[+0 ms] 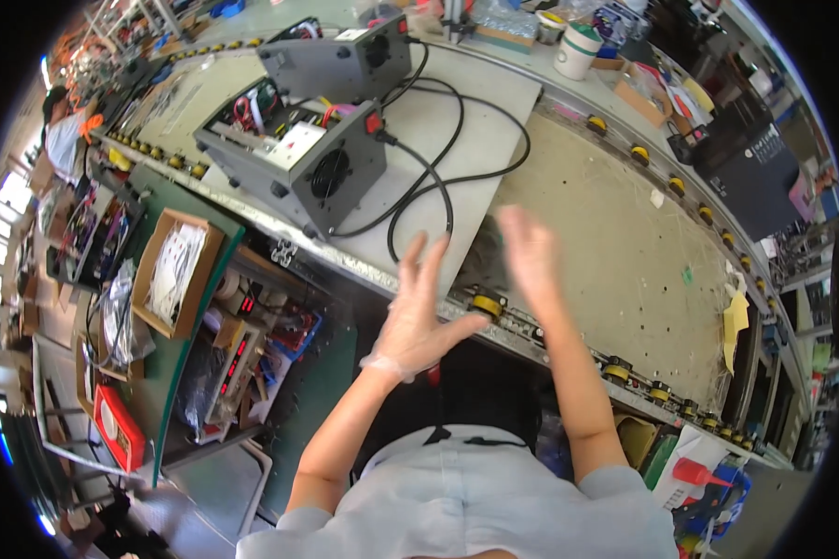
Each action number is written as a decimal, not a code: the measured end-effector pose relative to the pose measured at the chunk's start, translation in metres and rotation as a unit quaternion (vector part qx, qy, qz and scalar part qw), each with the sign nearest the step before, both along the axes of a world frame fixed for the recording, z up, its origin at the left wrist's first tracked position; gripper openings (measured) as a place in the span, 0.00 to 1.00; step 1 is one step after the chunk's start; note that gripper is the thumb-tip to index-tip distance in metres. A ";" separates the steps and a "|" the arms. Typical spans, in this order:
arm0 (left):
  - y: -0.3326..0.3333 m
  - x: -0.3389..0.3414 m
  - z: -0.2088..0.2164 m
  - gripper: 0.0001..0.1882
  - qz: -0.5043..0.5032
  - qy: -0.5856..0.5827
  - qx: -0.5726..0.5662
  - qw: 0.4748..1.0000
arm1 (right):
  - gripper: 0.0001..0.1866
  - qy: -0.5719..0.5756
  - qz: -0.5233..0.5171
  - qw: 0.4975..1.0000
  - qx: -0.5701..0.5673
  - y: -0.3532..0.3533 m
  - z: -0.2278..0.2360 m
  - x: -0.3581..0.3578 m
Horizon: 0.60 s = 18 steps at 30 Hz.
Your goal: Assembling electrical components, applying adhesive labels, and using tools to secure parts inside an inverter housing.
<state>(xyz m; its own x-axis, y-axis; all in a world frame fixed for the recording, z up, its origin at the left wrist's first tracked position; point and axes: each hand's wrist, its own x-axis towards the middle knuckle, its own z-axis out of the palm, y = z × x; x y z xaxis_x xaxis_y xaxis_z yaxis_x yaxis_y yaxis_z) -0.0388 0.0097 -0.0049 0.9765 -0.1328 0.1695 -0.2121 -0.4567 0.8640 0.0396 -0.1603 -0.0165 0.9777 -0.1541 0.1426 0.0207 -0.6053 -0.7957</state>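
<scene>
My left hand (414, 324), in a thin see-through glove, has its fingers spread and holds nothing. It hovers by the near edge of a pale board (499, 177), close to a looped black power cord (449, 200). To its right, my right hand (531, 259) is raised above the conveyor (615, 252); motion smears its fingers. The cord runs to a dark grey metal case (359, 172) with an uncovered top, wiring inside, a round fan grille and a red switch (374, 124). A second such case (336, 67) stands behind it on the same board.
Yellow-and-black rollers (488, 304) line the conveyor's edges. At the left, a green bench (179, 349) carries a cardboard box of papers (177, 270) and a red tray (116, 429). A white bucket (578, 51) stands beyond the conveyor. Another person (68, 140) is at the far left.
</scene>
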 end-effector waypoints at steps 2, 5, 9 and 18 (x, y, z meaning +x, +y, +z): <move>0.012 0.009 -0.008 0.45 0.059 -0.050 0.007 0.997 | 0.19 0.036 -0.096 0.995 -0.020 -0.064 -0.024 0.015; 0.016 0.028 0.001 0.29 0.069 -0.052 0.054 0.995 | 0.19 0.026 -0.087 0.991 -0.101 -0.135 -0.088 0.009; 0.002 0.049 -0.006 0.15 -0.022 -0.023 0.040 0.999 | 0.29 0.217 0.009 0.974 -0.061 -0.113 -0.083 -0.006; -0.054 0.067 -0.038 0.23 -0.079 -0.034 0.139 0.987 | 0.15 0.045 0.019 0.994 0.100 -0.080 -0.074 0.029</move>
<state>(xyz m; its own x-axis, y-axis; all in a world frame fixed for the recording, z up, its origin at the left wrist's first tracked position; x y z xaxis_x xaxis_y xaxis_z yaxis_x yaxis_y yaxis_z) 0.0286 -0.0447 -0.0427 0.9273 -0.3339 0.1691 -0.3530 -0.6303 0.6915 0.0687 -0.2404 -0.0909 0.9907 -0.1341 0.0244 -0.0367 -0.4347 -0.8998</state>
